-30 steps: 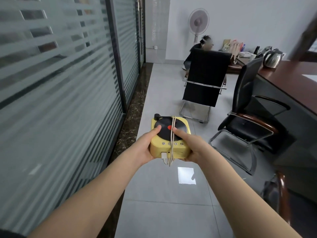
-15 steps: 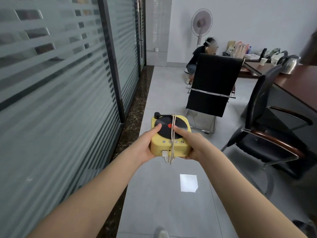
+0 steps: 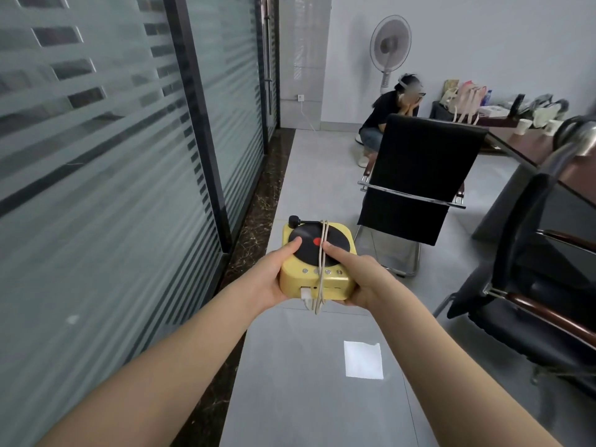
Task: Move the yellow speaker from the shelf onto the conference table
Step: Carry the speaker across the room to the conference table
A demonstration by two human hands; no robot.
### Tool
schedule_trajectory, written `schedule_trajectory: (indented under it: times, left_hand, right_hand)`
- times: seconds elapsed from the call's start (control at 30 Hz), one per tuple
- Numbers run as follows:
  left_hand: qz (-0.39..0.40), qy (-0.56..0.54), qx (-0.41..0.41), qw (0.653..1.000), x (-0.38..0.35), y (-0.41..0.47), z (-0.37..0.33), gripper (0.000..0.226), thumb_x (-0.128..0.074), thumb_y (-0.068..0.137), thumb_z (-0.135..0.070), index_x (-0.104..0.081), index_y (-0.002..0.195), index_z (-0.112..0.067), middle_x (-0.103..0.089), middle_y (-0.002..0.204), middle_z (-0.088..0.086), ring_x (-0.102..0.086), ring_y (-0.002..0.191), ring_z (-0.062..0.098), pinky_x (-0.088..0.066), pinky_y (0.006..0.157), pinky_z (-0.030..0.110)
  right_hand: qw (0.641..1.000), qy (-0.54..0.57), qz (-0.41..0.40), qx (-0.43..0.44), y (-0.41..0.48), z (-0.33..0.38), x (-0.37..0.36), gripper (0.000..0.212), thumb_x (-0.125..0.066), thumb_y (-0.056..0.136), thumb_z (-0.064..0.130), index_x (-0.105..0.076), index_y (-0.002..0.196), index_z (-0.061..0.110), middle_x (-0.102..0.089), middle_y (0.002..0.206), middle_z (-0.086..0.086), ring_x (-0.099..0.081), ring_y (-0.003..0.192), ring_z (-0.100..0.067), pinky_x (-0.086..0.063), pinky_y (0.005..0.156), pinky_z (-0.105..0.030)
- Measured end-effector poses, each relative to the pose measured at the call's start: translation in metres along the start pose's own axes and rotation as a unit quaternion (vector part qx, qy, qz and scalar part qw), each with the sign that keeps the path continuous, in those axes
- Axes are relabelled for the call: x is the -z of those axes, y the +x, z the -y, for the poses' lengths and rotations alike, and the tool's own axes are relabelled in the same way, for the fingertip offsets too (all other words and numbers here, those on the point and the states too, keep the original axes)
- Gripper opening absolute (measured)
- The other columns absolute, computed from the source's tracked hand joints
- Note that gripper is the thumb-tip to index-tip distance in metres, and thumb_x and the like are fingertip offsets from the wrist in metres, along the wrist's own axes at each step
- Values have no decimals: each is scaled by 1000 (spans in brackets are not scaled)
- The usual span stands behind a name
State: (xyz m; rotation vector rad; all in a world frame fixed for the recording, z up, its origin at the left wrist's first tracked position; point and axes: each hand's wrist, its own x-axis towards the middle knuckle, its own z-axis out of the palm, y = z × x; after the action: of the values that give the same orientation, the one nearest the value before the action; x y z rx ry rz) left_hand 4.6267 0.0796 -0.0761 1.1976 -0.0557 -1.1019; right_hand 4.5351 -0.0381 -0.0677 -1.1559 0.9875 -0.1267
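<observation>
The yellow speaker (image 3: 314, 280) is a small box with a black record-style disc on top and a pale cable wound around it. I hold it level in front of me above the grey floor. My left hand (image 3: 269, 275) grips its left side, thumb on the disc. My right hand (image 3: 361, 279) grips its right side, thumb also on the disc. The dark brown conference table (image 3: 529, 146) lies at the far right, apart from the speaker.
A frosted glass wall (image 3: 106, 188) runs along my left. Two black office chairs (image 3: 419, 179) (image 3: 541, 285) stand between me and the table. A person (image 3: 390, 114) sits at the far end beside a standing fan (image 3: 388, 46). Bags, cups and a kettle (image 3: 580, 137) rest on the table.
I have walked forward along the glass wall and my view has turned left; the chairs and table have slid rightward. Both hands keep the same grip on the speaker.
</observation>
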Motion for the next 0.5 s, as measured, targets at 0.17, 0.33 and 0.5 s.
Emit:
schedule_trajectory:
  times: [0.17, 0.33, 0.5]
  left_hand:
    - [4, 2, 3, 1000, 3, 61, -33, 21, -58, 90, -33, -65, 96, -14, -76, 76, 6, -68, 86, 25, -55, 75, 41]
    - [14, 12, 8, 1000, 12, 134, -80, 23, -57, 90, -35, -65, 100, -15, -73, 93, 8, -68, 90, 26, -55, 77, 41]
    - [30, 20, 18, 999, 22, 206, -136, 25, -57, 90, -36, -65, 102, -16, -75, 89, 7, -68, 89, 25, -55, 74, 40]
  right_hand:
    - [1000, 4, -6, -5, 57, 35, -9, 65, -83, 64, 41, -56, 114, 8, -69, 97, -12, -66, 83, -27, -55, 69, -40]
    - [1000, 12, -21, -1, 125, 79, -25, 63, -82, 65, 40, -56, 114, 9, -69, 103, -13, -67, 89, -29, -57, 79, -44]
    - [999, 23, -37, 4, 194, 128, -47, 66, -84, 63, 41, -58, 114, 9, -70, 104, -13, -68, 92, -30, -57, 78, -44]
